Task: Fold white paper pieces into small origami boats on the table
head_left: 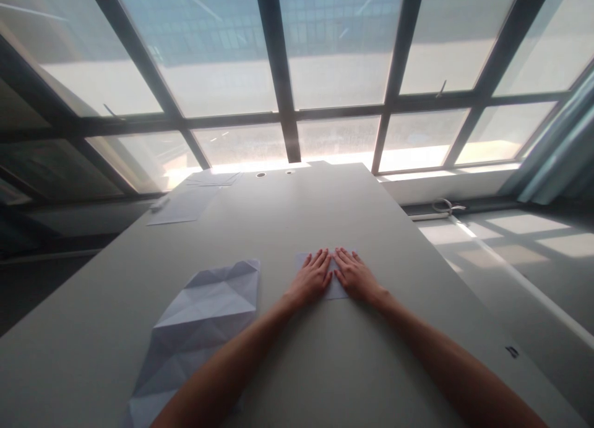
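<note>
Both my hands lie flat, fingers stretched forward, on a small folded white paper (335, 287) in the middle of the grey table (288, 218). My left hand (312, 276) covers the paper's left part and my right hand (353, 273) its right part; the two hands almost touch at the index fingers. Only the paper's far corners and a strip between the hands show. A large white sheet (199, 323) marked with many creases lies flat on the table to the left of my left forearm.
More white sheets (185, 204) lie at the table's far left corner. Two small round holes (260, 175) sit near the far edge. Large windows stand behind the table. A cable (440, 206) lies on the sill at right. A small dark mark (512, 351) sits near the right edge.
</note>
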A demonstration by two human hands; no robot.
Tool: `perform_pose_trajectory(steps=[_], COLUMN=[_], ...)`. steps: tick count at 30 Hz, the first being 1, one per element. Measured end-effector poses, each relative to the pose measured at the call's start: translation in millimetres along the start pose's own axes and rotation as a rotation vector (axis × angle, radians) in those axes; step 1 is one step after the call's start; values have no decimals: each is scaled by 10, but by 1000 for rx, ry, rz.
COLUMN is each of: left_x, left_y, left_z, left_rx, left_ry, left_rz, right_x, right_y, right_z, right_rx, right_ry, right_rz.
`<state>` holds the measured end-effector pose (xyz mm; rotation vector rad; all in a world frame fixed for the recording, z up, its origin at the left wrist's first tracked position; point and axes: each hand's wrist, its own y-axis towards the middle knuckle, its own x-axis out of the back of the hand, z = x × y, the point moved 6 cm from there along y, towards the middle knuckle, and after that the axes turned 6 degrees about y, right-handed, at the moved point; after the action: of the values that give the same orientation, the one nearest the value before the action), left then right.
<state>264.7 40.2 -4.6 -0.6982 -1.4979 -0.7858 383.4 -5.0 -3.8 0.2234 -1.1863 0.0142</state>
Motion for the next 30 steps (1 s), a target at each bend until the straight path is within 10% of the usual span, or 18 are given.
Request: perform_pose_trajectory(steps=[15,30], left_x=[23,-18], left_y=[-5,12], left_z=[4,18], left_rx=[22,21], left_ry=[1,-21], left_rz=[-5,-14], right_x=[124,401], right_y=[-32,-70], right_z=[-505,-251], right_rx=[-390,-80], right_ry=[-21,287], right_rz=[-259,-452])
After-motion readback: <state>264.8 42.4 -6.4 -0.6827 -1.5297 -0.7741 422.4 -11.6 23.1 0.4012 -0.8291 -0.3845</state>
